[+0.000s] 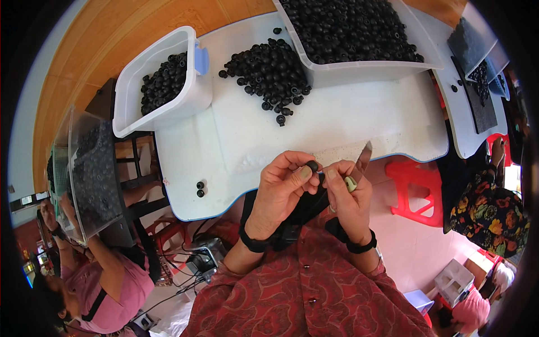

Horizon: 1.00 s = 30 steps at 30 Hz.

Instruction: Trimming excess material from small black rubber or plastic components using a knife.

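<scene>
Close to the table's near edge, my left hand (275, 196) pinches a small round black part (312, 165) between thumb and fingers. My right hand (349, 206) is closed around a small knife (351, 183) with a pale green handle, its blade slanting up and away to the right. The right fingertips meet the left ones beside the black part; what lies between them is too small to make out. A loose pile of similar black parts (266, 70) lies beyond my hands on the white table (241, 135).
A large translucent tub (359, 73) full of black parts stands at the back right, a smaller white tub (196, 98) at the left. Two loose parts (200, 193) lie near the left edge. Red stools (418, 191) flank me; co-workers (115, 281) sit on both sides.
</scene>
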### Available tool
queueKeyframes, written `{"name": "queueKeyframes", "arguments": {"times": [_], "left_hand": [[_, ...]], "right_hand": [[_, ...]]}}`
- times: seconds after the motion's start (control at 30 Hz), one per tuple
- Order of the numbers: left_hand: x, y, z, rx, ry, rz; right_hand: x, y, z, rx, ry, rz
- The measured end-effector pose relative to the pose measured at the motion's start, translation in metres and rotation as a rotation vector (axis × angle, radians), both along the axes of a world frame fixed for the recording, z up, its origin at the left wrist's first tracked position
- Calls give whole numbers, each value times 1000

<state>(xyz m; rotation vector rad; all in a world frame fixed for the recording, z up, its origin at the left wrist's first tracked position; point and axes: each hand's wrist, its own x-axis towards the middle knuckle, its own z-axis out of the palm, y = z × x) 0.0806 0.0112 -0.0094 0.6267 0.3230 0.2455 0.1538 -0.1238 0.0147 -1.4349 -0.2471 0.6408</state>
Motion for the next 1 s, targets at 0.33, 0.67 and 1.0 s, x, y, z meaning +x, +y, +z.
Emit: {"name": "queueKeyframes", "arguments": {"times": [0.33,0.67,1.0], "left_hand": [[-4,-2,0,-41,-10,-1],[-5,-3,-3,-21,-39,10],[-8,-3,-5,24,-46,8]], "right_hand": [[-4,11,-7,-381,-775,118],[-6,15,-6,-492,-862,132],[-7,17,-6,-509,-894,125]]}}
